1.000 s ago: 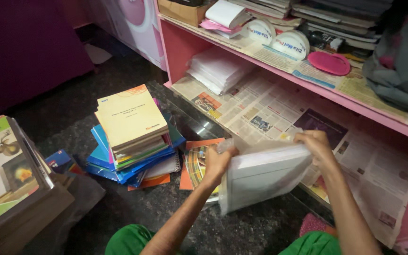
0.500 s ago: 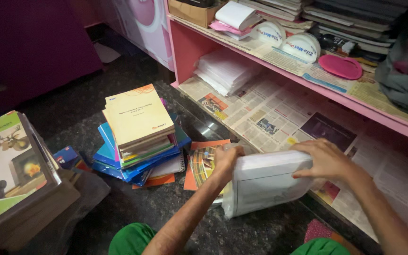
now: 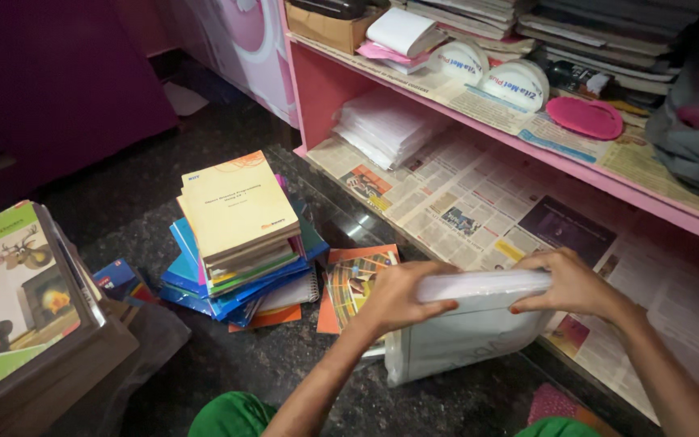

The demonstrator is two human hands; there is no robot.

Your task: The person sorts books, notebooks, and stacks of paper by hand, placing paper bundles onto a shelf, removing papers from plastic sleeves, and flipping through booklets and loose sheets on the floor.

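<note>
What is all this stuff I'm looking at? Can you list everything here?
clear plastic packet of white paper sheets: one, white, held at the shelf's front edge
pile of thin books: one, yellow on top, blue below, on the dark floor
orange picture book: one, flat on the floor beside the pile
green-covered picture book: one, atop a stack at far left
pink shelf unit: one, lined with newspaper
stack of white papers: one, lower shelf
white round caps: two, upper shelf
pink round lid: one, upper shelf
left hand: grip on the packet's left end
right hand: grip on its right end
</note>
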